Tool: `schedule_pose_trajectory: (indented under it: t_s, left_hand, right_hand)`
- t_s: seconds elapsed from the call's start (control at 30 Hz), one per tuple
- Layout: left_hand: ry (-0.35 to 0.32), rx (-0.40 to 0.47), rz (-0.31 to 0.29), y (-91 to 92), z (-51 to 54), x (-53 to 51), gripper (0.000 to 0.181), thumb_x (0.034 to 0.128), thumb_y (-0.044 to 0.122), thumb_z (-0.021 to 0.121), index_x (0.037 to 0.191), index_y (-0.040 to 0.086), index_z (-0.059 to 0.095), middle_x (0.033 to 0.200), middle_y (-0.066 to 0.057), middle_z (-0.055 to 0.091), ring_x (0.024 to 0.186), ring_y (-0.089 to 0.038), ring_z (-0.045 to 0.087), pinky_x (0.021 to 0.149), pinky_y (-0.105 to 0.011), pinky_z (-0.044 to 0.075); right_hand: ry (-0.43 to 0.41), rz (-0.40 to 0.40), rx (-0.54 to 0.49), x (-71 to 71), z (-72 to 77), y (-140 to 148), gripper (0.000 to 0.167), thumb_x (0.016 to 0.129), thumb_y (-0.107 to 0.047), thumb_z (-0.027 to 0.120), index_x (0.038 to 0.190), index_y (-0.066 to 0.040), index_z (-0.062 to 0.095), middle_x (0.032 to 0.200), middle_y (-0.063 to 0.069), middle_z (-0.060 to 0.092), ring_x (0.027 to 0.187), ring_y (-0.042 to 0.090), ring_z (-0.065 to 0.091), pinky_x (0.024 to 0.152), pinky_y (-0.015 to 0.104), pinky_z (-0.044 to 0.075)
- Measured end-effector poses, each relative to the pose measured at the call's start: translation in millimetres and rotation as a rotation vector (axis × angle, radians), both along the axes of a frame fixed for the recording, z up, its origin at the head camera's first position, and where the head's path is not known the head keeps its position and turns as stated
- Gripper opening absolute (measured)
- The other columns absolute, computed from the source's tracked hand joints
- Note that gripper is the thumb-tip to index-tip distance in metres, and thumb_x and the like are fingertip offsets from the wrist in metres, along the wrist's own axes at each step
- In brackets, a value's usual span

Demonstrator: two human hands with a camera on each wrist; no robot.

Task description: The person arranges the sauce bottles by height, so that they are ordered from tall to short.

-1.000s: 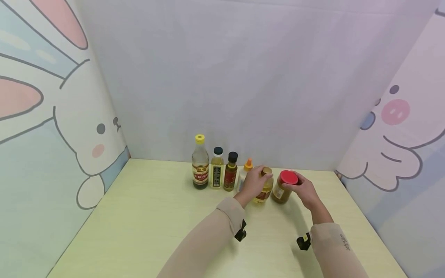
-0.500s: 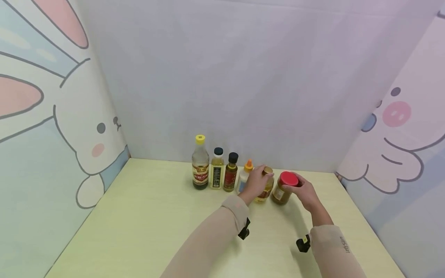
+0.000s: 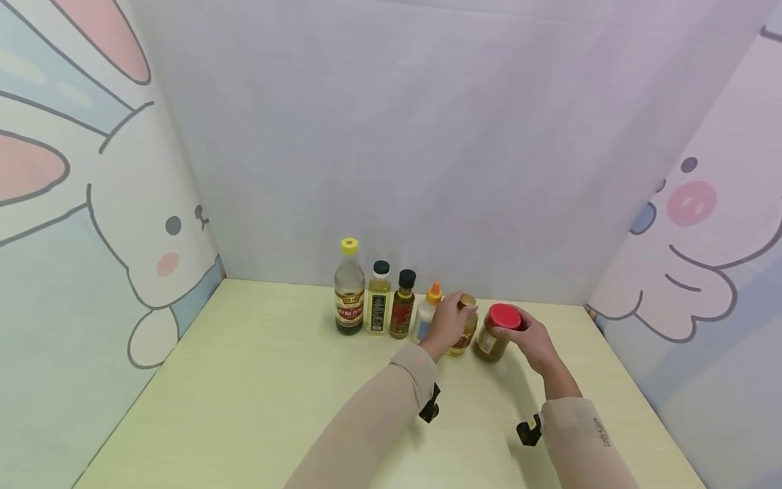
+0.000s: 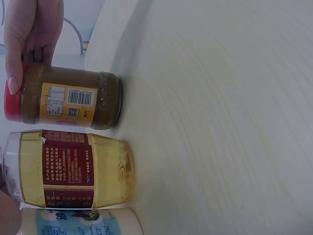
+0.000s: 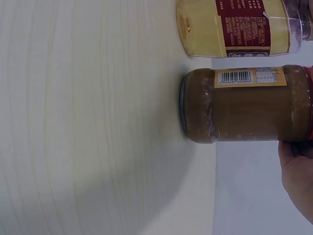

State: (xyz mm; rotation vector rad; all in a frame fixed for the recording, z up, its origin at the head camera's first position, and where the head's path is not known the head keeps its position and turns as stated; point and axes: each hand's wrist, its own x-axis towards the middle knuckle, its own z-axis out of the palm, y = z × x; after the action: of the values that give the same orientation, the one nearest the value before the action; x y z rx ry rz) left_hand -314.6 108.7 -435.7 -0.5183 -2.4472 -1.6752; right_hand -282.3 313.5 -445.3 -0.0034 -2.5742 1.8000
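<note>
A brown jar with a red lid is at the right end of a row of bottles. My right hand grips it around the lid, thumb on the near side in the left wrist view. Just left of the jar stands an oil bottle with yellow liquid and a dark red label. My left hand holds this bottle by its gold cap and neck, hiding part of it. Beside it is a white squeeze bottle with an orange tip, partly covered by the left hand.
Left of the squeeze bottle stand a small dark-capped bottle with a red label, a pale yellow oil bottle and a tall yellow-capped bottle. Behind them hangs a pale cloth wall. The light wooden table stretches forward.
The whole scene shifts slightly left in the last half second as the head view moves. Both hands keep their holds on the oil bottle and the jar.
</note>
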Motion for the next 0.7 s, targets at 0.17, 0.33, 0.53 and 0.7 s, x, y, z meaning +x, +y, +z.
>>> schedule_pose_trajectory:
  t_s: [0.17,0.33,0.53,0.7]
  left_hand:
    - [0.002,-0.012,0.016,0.0,0.9,-0.6,0.015,0.0976,0.023,0.061,0.105,0.01,0.065,0.094,0.002,0.058,0.087,-0.01,0.056,0.075,-0.023,0.049]
    - [0.004,-0.016,0.018,0.3,2.4,-1.0,0.014,0.0978,0.021,0.061,0.103,0.009,0.065,0.092,0.002,0.058,0.086,-0.011,0.055,0.075,-0.023,0.049]
    - [-0.002,-0.027,0.025,0.9,3.4,-1.8,0.014,0.0972,0.023,0.062,0.101,0.01,0.065,0.09,0.003,0.058,0.084,-0.01,0.055,0.073,-0.023,0.048]
    - [-0.014,-0.039,0.038,0.9,3.8,-1.9,0.015,0.0968,0.024,0.062,0.104,0.011,0.066,0.092,0.003,0.058,0.085,-0.01,0.055,0.073,-0.024,0.048]
  right_hand:
    - [0.013,0.004,0.003,-0.1,-1.0,-0.7,0.081,0.089,-0.019,0.075,0.151,0.002,0.027,0.147,0.026,0.035,0.134,0.037,0.034,0.108,0.05,0.032]
    - [0.013,0.003,0.005,1.0,0.0,-1.2,0.081,0.089,-0.019,0.074,0.151,0.002,0.027,0.147,0.026,0.035,0.134,0.037,0.034,0.108,0.05,0.032]
    - [0.001,0.004,0.005,1.6,1.7,-1.0,0.083,0.089,-0.019,0.074,0.151,0.003,0.025,0.148,0.027,0.034,0.135,0.038,0.033,0.108,0.051,0.031]
    - [-0.002,0.011,0.01,1.0,1.5,-1.2,0.083,0.089,-0.02,0.075,0.151,0.003,0.025,0.148,0.027,0.034,0.135,0.038,0.033,0.109,0.051,0.03]
